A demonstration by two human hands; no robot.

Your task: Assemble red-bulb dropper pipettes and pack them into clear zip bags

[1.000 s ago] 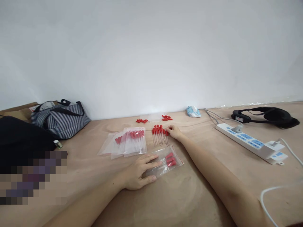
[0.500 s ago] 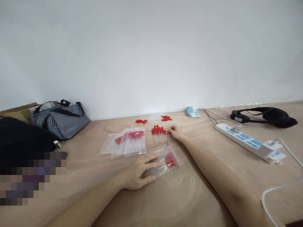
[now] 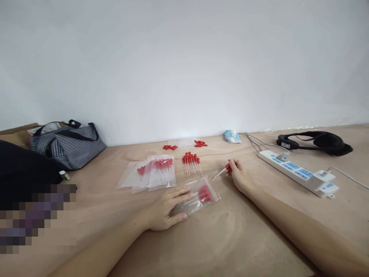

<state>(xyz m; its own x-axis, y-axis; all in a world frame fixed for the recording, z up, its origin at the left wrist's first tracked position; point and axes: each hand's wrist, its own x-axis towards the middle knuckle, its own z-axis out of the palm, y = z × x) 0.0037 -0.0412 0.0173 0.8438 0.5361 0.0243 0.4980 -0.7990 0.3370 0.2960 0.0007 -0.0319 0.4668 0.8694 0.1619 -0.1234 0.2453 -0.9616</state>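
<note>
My right hand (image 3: 236, 174) pinches a glass dropper (image 3: 219, 173) by its red rubber bulb. Its clear tube slants down to the left, with the tip near the mouth of a clear zip bag (image 3: 213, 195). Inside that bag lie several red-bulbed droppers (image 3: 204, 193). My left hand (image 3: 168, 207) rests on the bag's closed end, fingers stretched out and thumb apart. Just beyond, a row of loose droppers (image 3: 190, 158) lies side by side, bulbs pointing away. Overlapping filled bags (image 3: 147, 181), also with red-bulbed droppers, are left of the row.
More red-bulbed droppers (image 3: 170, 147) lie near the wall. To the right are a blue-and-white packet (image 3: 232, 136), a power strip (image 3: 288, 169) with cables, and a black headset (image 3: 314, 143). A striped bag (image 3: 75, 146) and a small bottle (image 3: 65, 176) stand at left.
My right hand has moved right and toward me from the end of the dropper row, taking one dropper with it. The left hand stays on the bag. The view has shifted slightly.
</note>
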